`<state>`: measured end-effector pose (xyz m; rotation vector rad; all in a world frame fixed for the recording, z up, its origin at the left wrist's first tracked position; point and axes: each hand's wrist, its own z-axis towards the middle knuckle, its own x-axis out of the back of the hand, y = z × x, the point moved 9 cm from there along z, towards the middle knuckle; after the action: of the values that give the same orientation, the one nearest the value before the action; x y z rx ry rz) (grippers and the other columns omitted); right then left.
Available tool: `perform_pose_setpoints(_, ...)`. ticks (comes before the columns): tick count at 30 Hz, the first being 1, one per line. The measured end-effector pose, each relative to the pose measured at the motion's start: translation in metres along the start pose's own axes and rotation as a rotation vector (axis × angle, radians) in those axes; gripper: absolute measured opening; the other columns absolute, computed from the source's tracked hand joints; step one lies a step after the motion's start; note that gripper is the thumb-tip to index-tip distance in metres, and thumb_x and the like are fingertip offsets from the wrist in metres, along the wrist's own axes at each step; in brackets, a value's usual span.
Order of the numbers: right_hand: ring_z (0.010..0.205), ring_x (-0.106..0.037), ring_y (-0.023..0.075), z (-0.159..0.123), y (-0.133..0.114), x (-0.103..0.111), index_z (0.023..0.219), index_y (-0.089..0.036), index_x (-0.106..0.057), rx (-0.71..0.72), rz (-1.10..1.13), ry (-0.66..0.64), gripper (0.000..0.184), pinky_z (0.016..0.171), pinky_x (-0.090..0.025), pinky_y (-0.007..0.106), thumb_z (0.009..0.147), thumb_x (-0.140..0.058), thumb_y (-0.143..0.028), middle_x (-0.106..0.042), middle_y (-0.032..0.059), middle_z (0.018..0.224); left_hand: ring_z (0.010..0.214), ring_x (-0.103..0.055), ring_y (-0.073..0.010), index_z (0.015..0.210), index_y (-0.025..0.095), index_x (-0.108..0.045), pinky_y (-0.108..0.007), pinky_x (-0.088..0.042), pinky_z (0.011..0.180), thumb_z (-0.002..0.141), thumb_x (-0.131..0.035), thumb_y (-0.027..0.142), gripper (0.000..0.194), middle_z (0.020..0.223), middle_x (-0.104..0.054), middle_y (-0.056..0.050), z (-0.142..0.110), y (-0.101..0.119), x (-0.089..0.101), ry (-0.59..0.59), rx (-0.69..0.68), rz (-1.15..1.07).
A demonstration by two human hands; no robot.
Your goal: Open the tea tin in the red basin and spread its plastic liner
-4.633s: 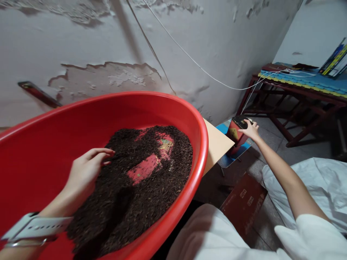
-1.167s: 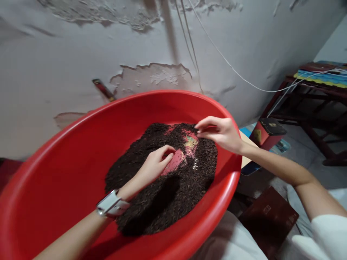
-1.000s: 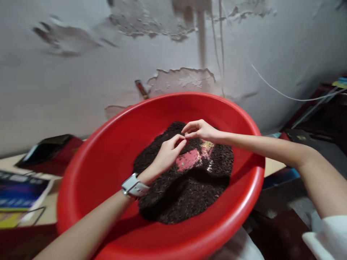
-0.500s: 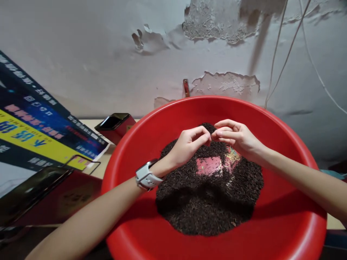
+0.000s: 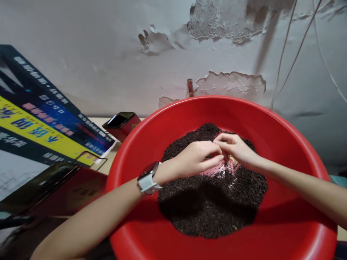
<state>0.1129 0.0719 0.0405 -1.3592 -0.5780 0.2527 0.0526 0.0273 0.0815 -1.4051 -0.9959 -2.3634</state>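
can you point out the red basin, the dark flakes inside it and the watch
Red basin [image 5: 151,141]: head view, inner wall, left side.
Dark flakes [image 5: 211,221]: head view, near part of the pile.
Watch [image 5: 148,181]: head view, pale strap.

We cannot see what, if anything, lies between the overlapping fingertips of the left hand [image 5: 199,157] and right hand [image 5: 241,151]; they seem to meet. Both hands and the dark shreds [image 5: 217,224] hide much of the pink patch [image 5: 213,170]. The bottom edge cuts off the near side of the red basin [image 5: 230,100]. The left edge crops the printed panel [image 5: 48,131] and a dark red box [image 5: 67,195], whose lettering is too blurred for us to read.
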Motion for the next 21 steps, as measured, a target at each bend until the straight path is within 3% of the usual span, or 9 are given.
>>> perform_pose_setpoints(3, 0.068, -0.056, 0.0128, 0.002, 0.036, -0.025, 0.078, -0.016, -0.058, 0.1, -0.607, -0.239, 0.021, 0.058, -0.041, 0.024, 0.067, -0.044, -0.006, -0.063, 0.0043, 0.081, 0.068, -0.056, -0.0146, 0.083, 0.016, -0.062, -0.026, -0.041, 0.065, 0.086, -0.041, 0.036, 0.029, 0.073, -0.063, -0.005, 0.002, -0.001, -0.005, -0.041, -0.041, 0.344)
perform_pose_setpoints(5, 0.077, -0.057, 0.0166, -0.009, 0.071, -0.045, 0.088, -0.014, -0.061, 0.086, -0.925, -0.505, 0.033, 0.063, -0.041, 0.026, 0.063, -0.045, -0.001, -0.062, 0.0101, 0.094, 0.069, -0.056, -0.0147, 0.085, 0.016, -0.062, -0.026, -0.041, 0.065, 0.086, -0.042, 0.038, 0.03, 0.074, -0.063, -0.004, 0.001, 0.001, 0.019, 0.054, 0.005, 0.456)
perform_pose_setpoints(9, 0.079, -0.06, 0.0189, -0.045, 0.129, -0.06, 0.1, -0.016, -0.062, -0.144, -1.102, -0.965, 0.037, 0.063, -0.042, 0.027, 0.065, -0.051, -0.008, -0.065, 0.0085, 0.092, 0.084, -0.056, -0.0137, 0.093, 0.016, -0.061, -0.026, -0.04, 0.079, 0.088, -0.04, 0.033, 0.028, 0.088, -0.063, -0.004, -0.04, 0.019, 0.12, 0.618, 0.206, 0.6)
perform_pose_setpoints(11, 0.08, -0.061, 0.0206, -0.055, 0.14, -0.06, 0.102, -0.016, -0.062, -0.21, -1.142, -1.023, 0.039, 0.063, -0.043, 0.027, 0.066, -0.051, -0.009, -0.066, 0.0092, 0.093, 0.085, -0.055, -0.0129, 0.095, 0.013, -0.061, -0.025, -0.04, 0.079, 0.09, -0.036, 0.031, 0.031, 0.091, -0.062, -0.005, -0.085, 0.027, 0.161, 0.893, 0.334, 0.725)
perform_pose_setpoints(13, 0.083, -0.062, 0.0229, -0.057, 0.144, -0.06, 0.105, -0.014, -0.062, -0.218, -1.202, -1.019, 0.04, 0.064, -0.044, 0.029, 0.067, -0.049, -0.009, -0.065, 0.0126, 0.096, 0.089, -0.055, -0.0153, 0.096, 0.009, -0.06, -0.027, -0.04, 0.084, 0.09, -0.034, 0.031, 0.034, 0.092, -0.062, -0.007, -0.135, 0.024, 0.181, 1.062, 0.491, 0.91)
perform_pose_setpoints(16, 0.086, -0.062, 0.0249, -0.059, 0.143, -0.065, 0.108, -0.013, -0.061, -0.197, -1.234, -1.028, 0.041, 0.065, -0.044, 0.031, 0.07, -0.046, -0.009, -0.064, 0.0154, 0.1, 0.104, -0.05, -0.0233, 0.106, 0.005, -0.054, -0.035, -0.036, 0.09, 0.091, -0.029, 0.033, 0.04, 0.105, -0.058, -0.014, -0.216, -0.013, 0.181, 1.054, 0.843, 1.133)
perform_pose_setpoints(17, 0.086, -0.062, 0.0253, -0.06, 0.143, -0.066, 0.109, -0.013, -0.06, -0.193, -1.24, -1.035, 0.041, 0.065, -0.044, 0.031, 0.07, -0.046, -0.009, -0.064, 0.0159, 0.1, 0.105, -0.049, -0.0262, 0.111, 0.004, -0.05, -0.037, -0.036, 0.089, 0.091, -0.028, 0.037, 0.044, 0.108, -0.056, -0.016, -0.243, -0.034, 0.175, 0.965, 0.988, 1.16)
perform_pose_setpoints(19, 0.087, -0.062, 0.0262, -0.061, 0.142, -0.069, 0.112, -0.011, -0.058, -0.194, -1.262, -1.05, 0.042, 0.065, -0.044, 0.031, 0.071, -0.046, -0.011, -0.063, 0.0179, 0.103, 0.101, -0.049, -0.0328, 0.113, 0.002, -0.047, -0.041, -0.038, 0.08, 0.088, -0.027, 0.046, 0.054, 0.105, -0.055, -0.02, -0.292, -0.084, 0.151, 0.665, 1.253, 1.144)
perform_pose_setpoints(21, 0.087, -0.062, 0.0261, -0.061, 0.142, -0.071, 0.114, -0.009, -0.056, -0.187, -1.288, -1.055, 0.043, 0.064, -0.044, 0.031, 0.073, -0.045, -0.012, -0.062, 0.0194, 0.103, 0.092, -0.051, -0.0339, 0.107, 0.001, -0.048, -0.039, -0.038, 0.07, 0.086, -0.027, 0.047, 0.054, 0.095, -0.057, -0.021, -0.326, -0.127, 0.116, 0.321, 1.348, 1.047)
